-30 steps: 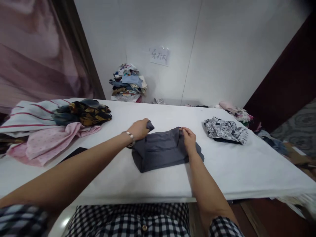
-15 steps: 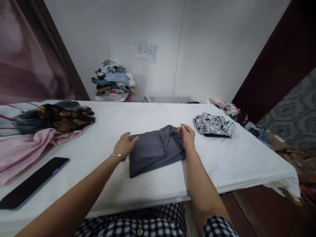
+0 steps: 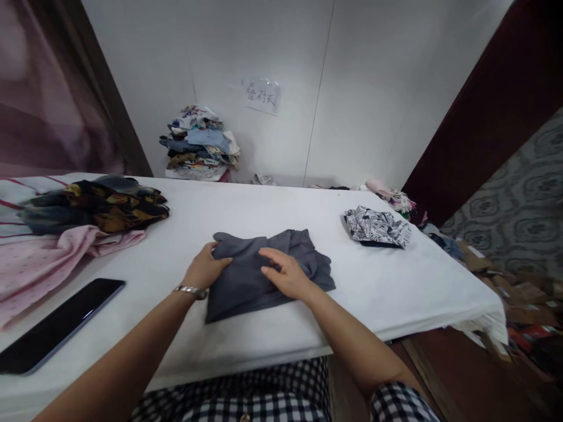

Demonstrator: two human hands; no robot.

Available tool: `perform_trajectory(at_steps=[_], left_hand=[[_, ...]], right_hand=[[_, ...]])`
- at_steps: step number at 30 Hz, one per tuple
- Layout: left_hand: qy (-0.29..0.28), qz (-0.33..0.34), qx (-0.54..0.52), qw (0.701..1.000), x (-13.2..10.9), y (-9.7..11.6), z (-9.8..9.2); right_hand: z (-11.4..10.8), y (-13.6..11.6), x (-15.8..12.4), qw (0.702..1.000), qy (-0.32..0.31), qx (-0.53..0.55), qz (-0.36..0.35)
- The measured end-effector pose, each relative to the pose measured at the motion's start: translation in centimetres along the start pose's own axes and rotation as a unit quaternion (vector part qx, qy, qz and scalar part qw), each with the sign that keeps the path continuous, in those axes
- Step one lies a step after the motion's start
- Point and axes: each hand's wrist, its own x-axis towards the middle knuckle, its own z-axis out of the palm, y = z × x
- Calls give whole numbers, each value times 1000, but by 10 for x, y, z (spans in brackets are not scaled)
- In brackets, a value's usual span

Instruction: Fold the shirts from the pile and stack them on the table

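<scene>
A folded dark grey garment (image 3: 246, 284) lies on the white table (image 3: 396, 293) right in front of me. My left hand (image 3: 206, 268) grips its left edge, with the thumb over the cloth and a metal bracelet on the wrist. My right hand (image 3: 285, 272) rests flat on top of the garment's middle, fingers stretched out and pointing left.
A black phone (image 3: 57, 325) lies at the near left. Pink cloth (image 3: 48, 258) and a dark patterned garment (image 3: 97, 205) are heaped at the left. A folded black-and-white printed garment (image 3: 377, 227) sits at the right. Stacked clothes (image 3: 200, 143) stand against the far wall; more clothes lie on the floor to the right.
My right hand has left the garment's right corner and now lies flat on its middle. My left hand has closed on the left edge. The garment has shifted slightly left.
</scene>
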Motion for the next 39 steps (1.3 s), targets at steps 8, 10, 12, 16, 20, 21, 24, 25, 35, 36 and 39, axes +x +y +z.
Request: perform_trajectory(at_steps=[8, 10, 12, 16, 20, 21, 24, 25, 35, 36, 39], left_hand=[[14, -29, 49, 998, -7, -24, -25], [32, 5, 18, 999, -4, 4, -25], [21, 50, -58, 997, -2, 42, -20], [-133, 116, -254, 951, -6, 97, 6], [-106, 162, -181, 964, -15, 83, 40], [-84, 171, -146, 971, -18, 72, 48], [-40, 218, -77, 972, -30, 44, 72], [-28, 240, -62, 968, -34, 38, 78], [-51, 332, 92, 937, -50, 35, 103], [-58, 329, 98, 937, -50, 35, 105], [-53, 333, 108, 935, -51, 33, 110]], right_hand=[[40, 4, -20, 990, -57, 68, 107], [26, 0, -21, 986, -12, 125, 112], [7, -5, -23, 972, 54, 199, 117], [-34, 2, -34, 921, 192, 289, 179], [-61, 24, -51, 884, 253, 269, 288], [-65, 28, -54, 878, 257, 267, 304], [-68, 34, -53, 877, 245, 268, 314], [-68, 34, -50, 884, 236, 259, 309], [-73, 53, -27, 955, 151, 5, 255], [-75, 56, -30, 950, 144, -27, 275], [-83, 59, -33, 936, 165, -131, 283]])
